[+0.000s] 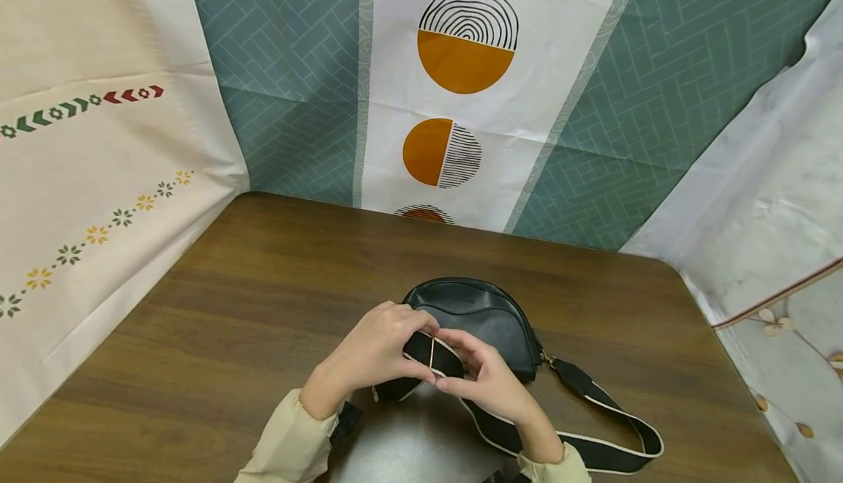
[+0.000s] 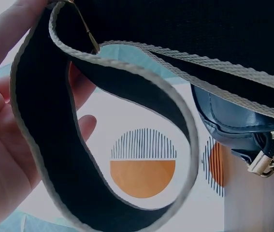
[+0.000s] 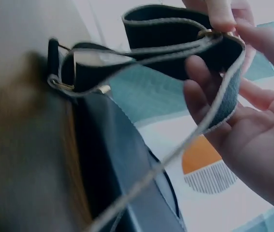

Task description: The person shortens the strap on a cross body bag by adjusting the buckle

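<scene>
Crossbody bag, black, crescent-shaped point(image 1: 487, 329), on the wood-grain table point(image 1: 263, 285), toward its near side, right of middle. From where I stand it sits just beyond the hands and a little to the right, partly hidden by them.

Left hand point(image 1: 378, 347): thumb and fingers pinch the black webbing strap with pale edging point(image 1: 609, 457). Right hand point(image 1: 490, 380): grip also closed on the strap, fingers curled round a fold just right of the left fingertips. The two hands nearly meet.

Key relation: the gold-coloured slider bar point(image 1: 432, 353) lies between the two grips. Its long axis runs near to far, across the webbing; the strap's own length passes through it left to right. The left fingertips look the closer, around the bar's ends, with the right ones just beside. My judgement: handling turns on the strap's run through this bar.

Strap path: one loop hangs below the left hand; the other run goes right along the near side, bends round at the right, and returns to the metal clip point(image 1: 546, 358) at the bag's right end. Exact threading at the slider: cannot tell, fingers cover part of it.
</scene>
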A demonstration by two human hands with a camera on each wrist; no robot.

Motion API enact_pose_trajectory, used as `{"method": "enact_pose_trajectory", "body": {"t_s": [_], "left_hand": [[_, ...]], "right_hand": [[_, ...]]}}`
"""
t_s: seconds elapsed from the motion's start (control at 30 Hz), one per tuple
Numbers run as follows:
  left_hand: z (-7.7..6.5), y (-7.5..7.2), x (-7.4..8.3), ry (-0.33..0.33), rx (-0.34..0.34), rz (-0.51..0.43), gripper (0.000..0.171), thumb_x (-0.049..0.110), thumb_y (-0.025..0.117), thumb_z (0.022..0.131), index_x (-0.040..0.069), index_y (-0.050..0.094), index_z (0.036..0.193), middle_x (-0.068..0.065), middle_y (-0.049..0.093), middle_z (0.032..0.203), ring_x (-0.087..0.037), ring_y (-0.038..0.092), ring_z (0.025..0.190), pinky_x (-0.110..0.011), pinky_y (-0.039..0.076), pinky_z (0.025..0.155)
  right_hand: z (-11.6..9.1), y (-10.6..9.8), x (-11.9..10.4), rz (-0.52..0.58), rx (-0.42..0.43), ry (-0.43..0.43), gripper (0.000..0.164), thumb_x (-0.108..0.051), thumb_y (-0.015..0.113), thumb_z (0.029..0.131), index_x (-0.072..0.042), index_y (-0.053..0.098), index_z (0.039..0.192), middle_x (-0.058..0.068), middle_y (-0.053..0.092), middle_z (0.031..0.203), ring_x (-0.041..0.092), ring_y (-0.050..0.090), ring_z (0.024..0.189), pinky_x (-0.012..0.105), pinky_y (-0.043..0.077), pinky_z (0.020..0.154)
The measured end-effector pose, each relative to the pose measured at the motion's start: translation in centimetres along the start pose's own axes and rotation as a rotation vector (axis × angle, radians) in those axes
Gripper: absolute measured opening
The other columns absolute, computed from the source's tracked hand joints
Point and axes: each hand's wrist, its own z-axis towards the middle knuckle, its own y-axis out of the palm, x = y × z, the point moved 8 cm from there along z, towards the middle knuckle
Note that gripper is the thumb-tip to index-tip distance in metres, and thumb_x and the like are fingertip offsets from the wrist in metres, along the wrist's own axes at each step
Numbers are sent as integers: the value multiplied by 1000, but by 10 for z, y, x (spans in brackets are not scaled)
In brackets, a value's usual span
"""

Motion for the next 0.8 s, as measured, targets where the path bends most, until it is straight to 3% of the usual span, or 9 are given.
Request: {"method": "enact_pose_trajectory", "body": {"t_s": [0.2, 0.5, 0.8], "left_hand": [[1, 2, 1, 8, -4, -5, 54, 47, 78, 57, 11, 63, 94, 5, 63, 87, -7, 56, 77, -26, 42, 72], [3, 3, 0, -5, 3, -51, 52, 43, 78, 58, 8, 61, 93, 2, 62, 84, -8, 56, 75, -26, 43, 73], [5, 9, -3, -61, -29, -145, 63, 39, 77, 63, 4, 54, 110, 1, 59, 83, -9, 54, 74, -27, 43, 76]], "right_hand": [[0, 0, 1, -106, -3, 27, 58, -4, 68, 78, 3, 40, 128, 20, 46, 124, 19, 54, 100, 31, 47, 78], [3, -3, 1, -225, 115, 12, 46, -7, 71, 75, 3, 51, 114, 15, 61, 97, 13, 58, 74, 28, 49, 60], [5, -4, -4, -327, 203, -110, 52, -3, 76, 67, 1, 53, 114, 13, 63, 103, 10, 57, 88, 25, 46, 64]]}}
